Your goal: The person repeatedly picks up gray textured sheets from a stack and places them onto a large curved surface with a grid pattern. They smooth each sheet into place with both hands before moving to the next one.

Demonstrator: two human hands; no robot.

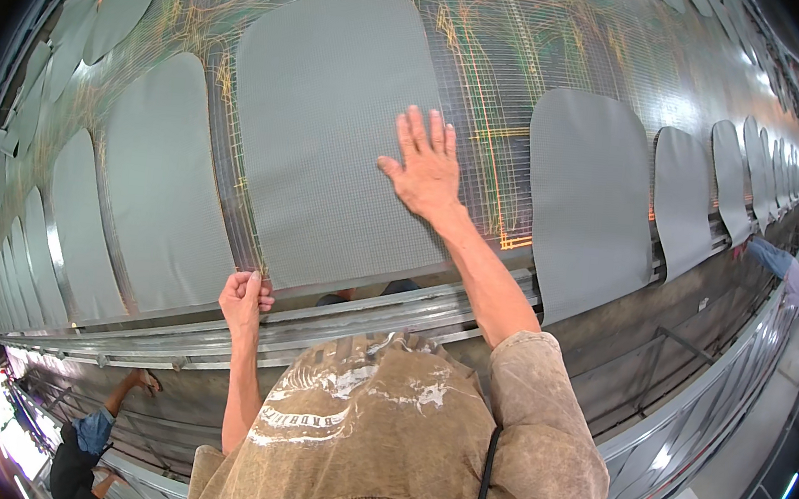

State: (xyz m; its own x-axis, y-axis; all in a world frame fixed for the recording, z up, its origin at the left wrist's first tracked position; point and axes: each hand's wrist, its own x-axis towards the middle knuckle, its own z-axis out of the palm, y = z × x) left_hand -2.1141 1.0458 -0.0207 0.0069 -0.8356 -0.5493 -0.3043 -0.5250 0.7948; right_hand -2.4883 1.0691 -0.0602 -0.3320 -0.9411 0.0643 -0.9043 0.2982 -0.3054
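Note:
A large grey sheet with rounded far corners and a fine grid pattern [333, 137] lies on the long table in front of me. My right hand [424, 170] rests palm down near its right edge, fingers stretched and slightly spread. At the sheet's near left corner, my left hand [245, 302] is closed in a pinch on what appears to be the sheet's edge; the fingertips partly hide the corner. The table top [489, 114] under the sheet carries many crossing orange, yellow and green lines.
Similar grey pieces lie along the table, one to the left [160, 188] and one to the right [588, 191] hanging over the near edge. A metal rail [354, 327] runs along that edge. Other people stand along it, at lower left [88, 441] and far right [792, 273].

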